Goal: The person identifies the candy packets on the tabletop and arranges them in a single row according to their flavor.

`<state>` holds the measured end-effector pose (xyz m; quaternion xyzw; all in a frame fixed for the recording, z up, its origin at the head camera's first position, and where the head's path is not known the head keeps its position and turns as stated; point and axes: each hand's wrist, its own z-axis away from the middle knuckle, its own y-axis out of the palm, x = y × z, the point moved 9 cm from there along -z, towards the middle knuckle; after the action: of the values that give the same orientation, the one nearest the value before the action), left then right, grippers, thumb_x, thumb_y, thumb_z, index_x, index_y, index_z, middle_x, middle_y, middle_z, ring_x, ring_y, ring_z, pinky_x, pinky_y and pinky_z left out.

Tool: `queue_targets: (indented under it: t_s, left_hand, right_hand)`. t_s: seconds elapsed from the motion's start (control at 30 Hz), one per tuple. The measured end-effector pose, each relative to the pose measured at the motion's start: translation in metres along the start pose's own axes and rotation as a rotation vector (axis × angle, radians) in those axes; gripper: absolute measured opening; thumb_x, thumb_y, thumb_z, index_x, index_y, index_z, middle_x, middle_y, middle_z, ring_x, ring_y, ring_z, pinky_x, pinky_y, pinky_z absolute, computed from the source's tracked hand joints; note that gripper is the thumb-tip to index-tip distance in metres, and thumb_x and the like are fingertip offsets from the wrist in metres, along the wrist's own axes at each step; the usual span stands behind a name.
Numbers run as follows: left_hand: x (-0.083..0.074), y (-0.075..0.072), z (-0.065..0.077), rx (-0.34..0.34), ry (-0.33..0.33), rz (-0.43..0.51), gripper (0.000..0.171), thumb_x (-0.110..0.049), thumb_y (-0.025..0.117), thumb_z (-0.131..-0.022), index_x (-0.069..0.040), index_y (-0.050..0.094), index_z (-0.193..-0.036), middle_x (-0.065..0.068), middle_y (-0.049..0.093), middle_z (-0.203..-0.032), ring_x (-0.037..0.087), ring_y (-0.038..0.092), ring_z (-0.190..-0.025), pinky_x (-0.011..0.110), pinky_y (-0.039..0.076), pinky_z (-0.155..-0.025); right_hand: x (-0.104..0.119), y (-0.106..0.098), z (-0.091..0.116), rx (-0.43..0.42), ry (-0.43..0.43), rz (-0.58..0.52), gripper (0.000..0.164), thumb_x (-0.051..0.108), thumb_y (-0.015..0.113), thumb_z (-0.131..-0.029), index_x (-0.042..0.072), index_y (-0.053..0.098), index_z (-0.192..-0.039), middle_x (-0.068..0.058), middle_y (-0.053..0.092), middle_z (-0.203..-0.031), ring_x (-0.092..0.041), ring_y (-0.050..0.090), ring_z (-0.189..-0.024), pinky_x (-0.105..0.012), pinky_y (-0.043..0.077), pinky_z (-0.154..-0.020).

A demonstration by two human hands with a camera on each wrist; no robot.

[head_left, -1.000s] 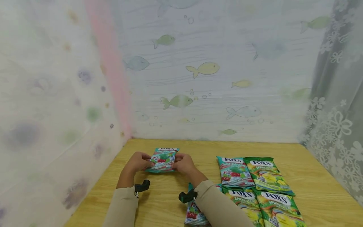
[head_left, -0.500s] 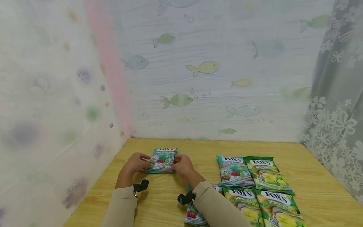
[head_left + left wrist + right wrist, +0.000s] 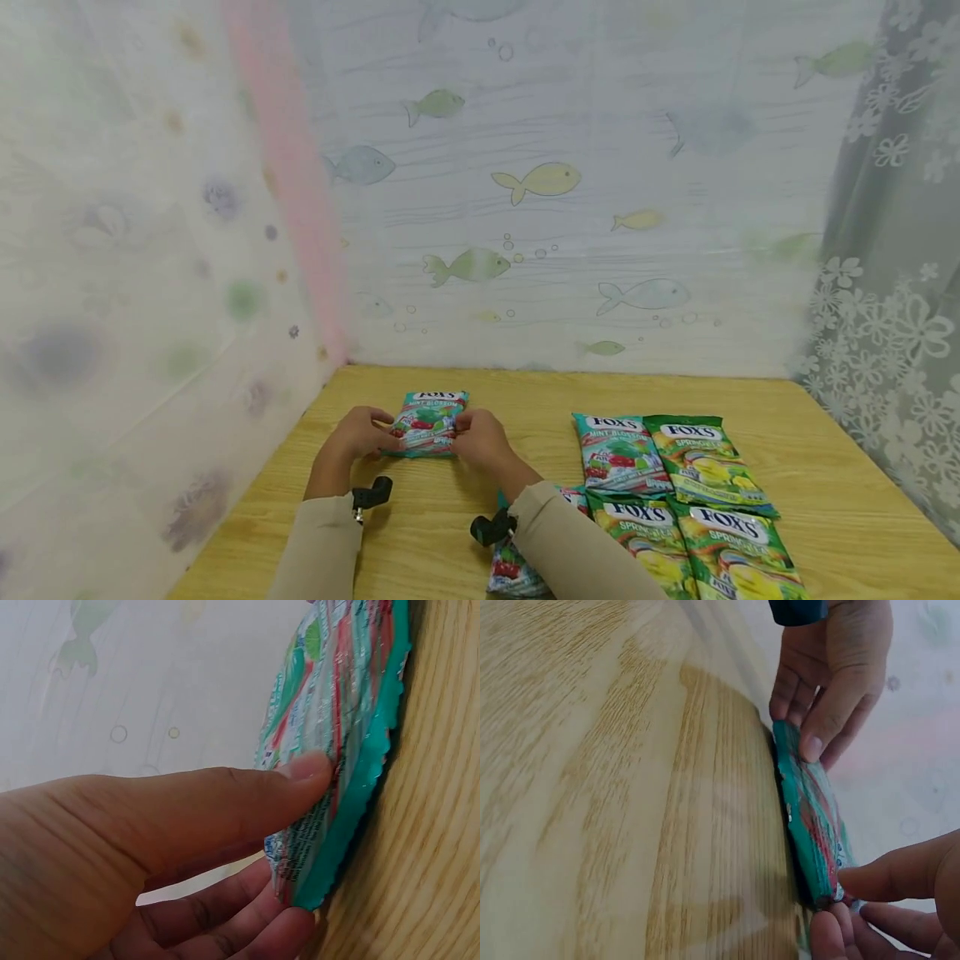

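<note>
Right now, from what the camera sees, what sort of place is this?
Probably a screened-off indoor corner for tabletop work: there is a wood-grain table, a fish-printed sheet behind it, and a flower-patterned curtain at the right.

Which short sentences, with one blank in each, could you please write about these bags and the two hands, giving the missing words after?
1. The held bag, between the left hand and the right hand, shows the flavour name Mint ____.
2. The number of green bags lying on the table is ____.
3. The brand name in large letters on those bags is ____.
4. The sleeve partly hiding a teal bag is on the person's ____ arm.

Missing words: Blossom; three; FOX'S; right.
</note>
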<state>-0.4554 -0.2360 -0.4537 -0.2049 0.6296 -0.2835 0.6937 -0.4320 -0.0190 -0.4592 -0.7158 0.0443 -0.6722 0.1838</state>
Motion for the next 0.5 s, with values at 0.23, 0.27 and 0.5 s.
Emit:
queue_targets:
  t_s: [0.23,0.27,0.5]
  left_hand:
    - [0.01,-0.01,-0.002,-0.085,-0.037,-0.021,0.062,-0.021,0.086,-0.084,0.005,0.061,-0.135,0.029,0.067,-0.127,0.034,0.074,-0.091,0.049,0.06,-0.086]
    - [0.011,-0.012,-0.002,-0.094,-0.044,-0.016,0.062,-0.021,0.086,-0.084,0.005,0.062,-0.134,0.029,0.066,-0.127,0.035,0.073,-0.092,0.049,0.06,-0.086]
    - [0.021,-0.019,0.001,-0.141,-0.081,0.043,0.048,-0.02,0.084,-0.087,0.004,0.069,-0.125,0.026,0.063,-0.13,0.033,0.068,-0.095,0.044,0.06,-0.082]
  right_hand:
    - [0.003,0.01,-0.003,0.071,-0.015,-0.032,0.059,-0.005,0.064,-0.093,-0.005,0.048,-0.15,-0.022,0.054,-0.149,-0.038,0.056,-0.133,-0.043,0.058,-0.095]
    - [0.003,0.011,-0.004,0.076,-0.017,-0.031,0.06,-0.004,0.065,-0.093,-0.005,0.048,-0.15,-0.022,0.054,-0.149,-0.038,0.056,-0.133,-0.044,0.058,-0.096]
    - [0.004,0.023,-0.01,0.135,-0.04,-0.075,0.067,-0.001,0.069,-0.094,-0.005,0.042,-0.155,-0.021,0.045,-0.159,-0.039,0.05,-0.141,-0.049,0.055,-0.103]
